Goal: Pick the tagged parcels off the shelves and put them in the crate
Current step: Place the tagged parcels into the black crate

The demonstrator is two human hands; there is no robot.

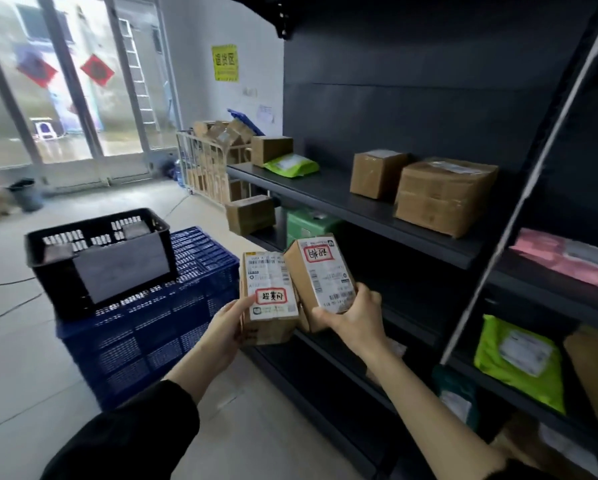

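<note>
Left hand grips one tagged parcel; right hand grips another. Black crate sits left, atop blue crate.

Yellow paper wall notice above white wire cage cart; aluminium ladder, red diamond door decorations, dark floor bin.

Both small parcels are matt brown cardboard under smooth white paper labels; the black crate and the blue crate beneath it are perforated plastic — the black one duller; the shelves look like dark, matt painted metal; the green mailer is glossy plastic film; the floor is smooth pale tile.
</note>
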